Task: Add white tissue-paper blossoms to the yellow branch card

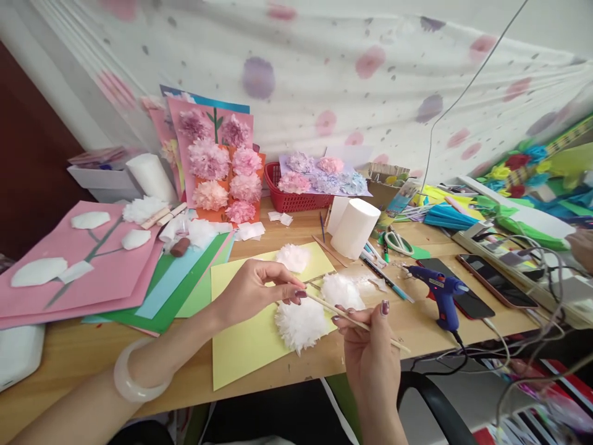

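Note:
My right hand (pixel 370 352) holds a thin pale wooden stick (pixel 327 305) slantwise between thumb and fingers. At the stick's far tip, my left hand (pixel 264 287) pinches with thumb and fingertips; anything small at that tip is too small to make out. Both hands are raised over a yellow sheet of card (pixel 245 340). On and beside the card are three fluffy white paper flowers: a large one (pixel 300 324) just below the fingertips, another (pixel 343 290) to the right, and a smaller one (pixel 293 258) at the back. Drawn brown branch lines show partly between them.
A blue hot glue gun (pixel 440 290) stands right of my right hand, by two phones (pixel 498 280) and tangled cables. A white paper roll (pixel 356 228) and scissors (pixel 399 243) sit behind. Pink card (pixel 125 278) lies left; a red basket (pixel 296 201) and finished flower pictures line the back.

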The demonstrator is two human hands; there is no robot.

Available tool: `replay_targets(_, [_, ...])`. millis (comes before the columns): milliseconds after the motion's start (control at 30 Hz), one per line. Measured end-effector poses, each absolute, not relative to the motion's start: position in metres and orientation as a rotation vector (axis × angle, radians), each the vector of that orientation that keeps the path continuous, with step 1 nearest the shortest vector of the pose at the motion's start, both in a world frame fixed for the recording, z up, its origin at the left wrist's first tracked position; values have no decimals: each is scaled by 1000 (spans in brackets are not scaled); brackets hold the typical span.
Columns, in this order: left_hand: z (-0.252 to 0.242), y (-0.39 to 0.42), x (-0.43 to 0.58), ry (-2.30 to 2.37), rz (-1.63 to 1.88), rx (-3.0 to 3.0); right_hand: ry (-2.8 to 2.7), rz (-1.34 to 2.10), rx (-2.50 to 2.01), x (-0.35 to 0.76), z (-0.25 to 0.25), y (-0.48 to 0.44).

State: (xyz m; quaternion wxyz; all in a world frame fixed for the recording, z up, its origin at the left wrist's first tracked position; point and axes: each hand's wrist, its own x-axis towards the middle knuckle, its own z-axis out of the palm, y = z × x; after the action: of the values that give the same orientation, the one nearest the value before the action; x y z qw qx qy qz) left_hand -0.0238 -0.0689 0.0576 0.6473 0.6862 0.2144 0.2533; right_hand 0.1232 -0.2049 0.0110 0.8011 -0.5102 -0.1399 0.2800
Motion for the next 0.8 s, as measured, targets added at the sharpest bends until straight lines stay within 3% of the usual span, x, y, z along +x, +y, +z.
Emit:
replay_targets(367, [93, -82, -29, 484, 524, 2010, -233, 673, -1075, 132, 20, -221])
replay_targets(567, [110, -56, -58, 783, 875, 2000, -232, 406, -1057, 168, 14, -240])
replay_targets(800, [98, -49, -97, 973, 907, 1822, -297, 451, -1030, 172, 12, -237])
